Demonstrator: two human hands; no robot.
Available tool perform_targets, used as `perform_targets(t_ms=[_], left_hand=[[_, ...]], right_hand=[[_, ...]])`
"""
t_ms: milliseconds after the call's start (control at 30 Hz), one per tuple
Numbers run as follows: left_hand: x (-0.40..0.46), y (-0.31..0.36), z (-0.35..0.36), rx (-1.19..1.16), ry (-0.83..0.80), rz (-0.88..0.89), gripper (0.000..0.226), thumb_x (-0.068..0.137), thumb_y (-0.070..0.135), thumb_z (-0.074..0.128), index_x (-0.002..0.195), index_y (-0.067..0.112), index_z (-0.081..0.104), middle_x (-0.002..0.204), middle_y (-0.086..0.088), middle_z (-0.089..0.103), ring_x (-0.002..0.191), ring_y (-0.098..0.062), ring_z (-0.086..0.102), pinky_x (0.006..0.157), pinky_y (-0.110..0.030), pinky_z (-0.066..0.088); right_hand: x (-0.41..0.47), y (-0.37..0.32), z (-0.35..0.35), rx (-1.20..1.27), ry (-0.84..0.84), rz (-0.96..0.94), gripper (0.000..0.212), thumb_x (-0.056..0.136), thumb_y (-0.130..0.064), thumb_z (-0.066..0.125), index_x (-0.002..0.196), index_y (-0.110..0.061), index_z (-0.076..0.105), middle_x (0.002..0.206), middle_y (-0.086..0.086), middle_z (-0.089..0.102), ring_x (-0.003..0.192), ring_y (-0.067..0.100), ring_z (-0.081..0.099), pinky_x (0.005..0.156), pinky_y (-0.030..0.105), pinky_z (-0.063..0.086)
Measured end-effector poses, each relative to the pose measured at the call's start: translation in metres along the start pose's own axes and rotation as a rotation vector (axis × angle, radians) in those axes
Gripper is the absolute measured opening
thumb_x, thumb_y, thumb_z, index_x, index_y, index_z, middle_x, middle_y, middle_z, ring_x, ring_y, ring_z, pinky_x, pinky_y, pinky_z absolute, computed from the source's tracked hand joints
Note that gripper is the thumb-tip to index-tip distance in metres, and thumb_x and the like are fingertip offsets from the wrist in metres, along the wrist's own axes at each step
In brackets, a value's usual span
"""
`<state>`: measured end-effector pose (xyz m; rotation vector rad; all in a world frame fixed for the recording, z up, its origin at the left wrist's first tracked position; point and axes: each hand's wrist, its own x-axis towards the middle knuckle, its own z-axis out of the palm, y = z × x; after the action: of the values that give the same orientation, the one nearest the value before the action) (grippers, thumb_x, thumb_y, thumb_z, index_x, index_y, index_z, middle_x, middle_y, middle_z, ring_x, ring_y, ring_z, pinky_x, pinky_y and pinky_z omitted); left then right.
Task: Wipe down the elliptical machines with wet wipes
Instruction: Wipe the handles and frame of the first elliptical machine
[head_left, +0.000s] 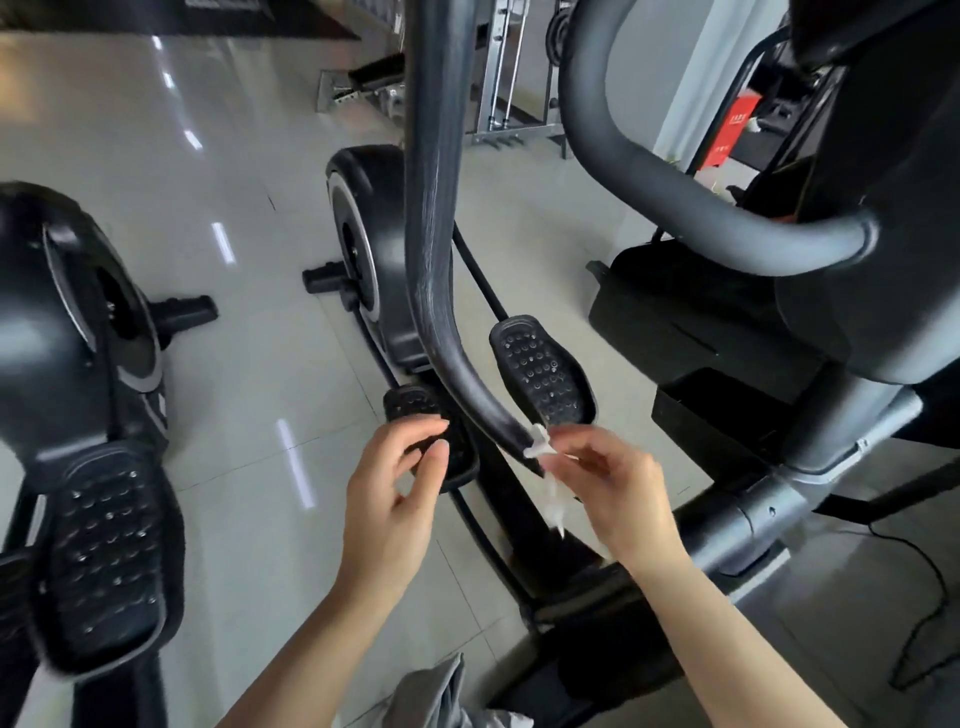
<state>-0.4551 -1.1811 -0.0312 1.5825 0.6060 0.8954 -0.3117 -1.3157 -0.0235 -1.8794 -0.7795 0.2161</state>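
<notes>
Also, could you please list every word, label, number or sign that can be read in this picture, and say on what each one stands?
Nothing can be read for certain.
Red box in the background: small light characters, too blurred to read.
Flywheel housing of the left elliptical: grey markings, blurred, not legible.
Handlebar, pedals and wet wipe: no text visible.

One head-worn camera looks steeply down, close over the handlebar (436, 249) (wide-angle, edges bowed) and tiled floor (249, 364).

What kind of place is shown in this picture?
Most likely a gym. Two elliptical machines with studded pedals stand on a tiled floor, and a metal weight rack stands behind. The right hand holds a wet wipe.
</notes>
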Motion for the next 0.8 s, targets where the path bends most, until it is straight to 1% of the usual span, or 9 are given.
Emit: perform_targets(t_ms=[33,100,267,400,500,667,733,767,800], left_hand=[[-0.004,0.005,0.001,0.005,-0.025,0.013,0.020,0.086,0.042,0.058,0.102,0.033,0.066,0.107,0.018,0.068,0.110,-0.006,0.063,0.094,-0.016,0.047],[-0.010,0.017,0.004,-0.005,-0.091,0.022,0.023,0.083,0.043,0.060,0.101,0.031,0.067,0.106,0.013,0.069,0.107,-0.008,0.065,0.091,-0.017,0.049],[-0.021,0.045,0.004,-0.114,-0.180,0.018,0.033,0.079,0.040,0.069,0.109,0.026,0.066,0.109,0.009,0.071,0.107,-0.012,0.067,0.082,-0.020,0.054],[-0.021,0.052,-0.004,-0.236,-0.107,-0.083,0.044,0.071,0.039,0.074,0.110,0.021,0.064,0.108,0.009,0.072,0.105,-0.011,0.068,0.079,-0.018,0.053],[-0.020,0.053,-0.014,-0.331,-0.085,-0.177,0.044,0.070,0.020,0.087,0.108,0.018,0.066,0.106,0.006,0.073,0.099,-0.010,0.070,0.073,-0.017,0.053],[-0.016,0.069,-0.021,-0.399,-0.021,-0.112,0.032,0.077,-0.008,0.070,0.101,0.013,0.068,0.091,0.004,0.075,0.081,-0.005,0.070,0.069,-0.013,0.050],[-0.012,0.072,-0.025,-0.408,0.018,-0.073,0.036,0.079,-0.013,0.067,0.100,0.016,0.067,0.092,0.004,0.075,0.079,-0.006,0.070,0.069,-0.014,0.050],[-0.010,0.072,-0.028,-0.399,0.038,-0.055,0.037,0.079,-0.013,0.067,0.100,0.017,0.067,0.093,0.004,0.075,0.079,-0.006,0.070,0.069,-0.015,0.051],[-0.008,0.071,-0.030,-0.384,0.057,-0.039,0.038,0.080,-0.013,0.067,0.100,0.019,0.067,0.094,0.004,0.075,0.079,-0.006,0.070,0.070,-0.015,0.051]], right_hand=[[-0.001,-0.016,-0.001,0.234,-0.044,0.115,0.008,0.080,-0.008,0.077,0.086,-0.009,0.073,0.093,-0.006,0.074,0.084,0.007,0.069,0.077,0.017,0.051],[-0.005,-0.044,0.001,0.504,-0.101,0.206,0.017,0.078,-0.015,0.072,0.091,-0.004,0.071,0.091,0.007,0.074,0.085,0.017,0.069,0.082,0.027,0.053],[-0.018,-0.084,0.013,0.826,-0.188,0.290,0.025,0.078,-0.015,0.062,0.095,0.003,0.066,0.080,0.015,0.070,0.069,0.019,0.067,0.065,0.024,0.055],[-0.020,-0.094,0.017,0.862,-0.175,0.283,0.023,0.077,-0.015,0.059,0.096,-0.002,0.061,0.079,0.014,0.070,0.069,0.020,0.066,0.065,0.027,0.057],[-0.020,-0.099,0.016,0.856,-0.126,0.232,0.018,0.079,-0.008,0.059,0.096,-0.009,0.054,0.070,0.011,0.068,0.063,0.018,0.065,0.061,0.025,0.056],[-0.014,-0.105,0.015,0.604,-0.121,0.015,0.021,0.095,0.013,0.045,0.092,0.000,0.061,0.072,0.003,0.069,0.064,0.013,0.065,0.060,0.020,0.052],[-0.010,-0.106,0.017,0.522,-0.116,0.001,0.017,0.095,0.008,0.051,0.096,-0.001,0.065,0.078,0.000,0.072,0.070,0.012,0.069,0.064,0.019,0.054],[-0.009,-0.105,0.018,0.489,-0.142,0.011,0.010,0.094,-0.003,0.058,0.098,-0.005,0.067,0.084,0.000,0.073,0.075,0.014,0.070,0.068,0.022,0.055],[-0.009,-0.105,0.020,0.458,-0.172,0.022,0.014,0.089,-0.018,0.066,0.100,-0.009,0.069,0.091,0.002,0.073,0.080,0.016,0.071,0.071,0.026,0.056]])
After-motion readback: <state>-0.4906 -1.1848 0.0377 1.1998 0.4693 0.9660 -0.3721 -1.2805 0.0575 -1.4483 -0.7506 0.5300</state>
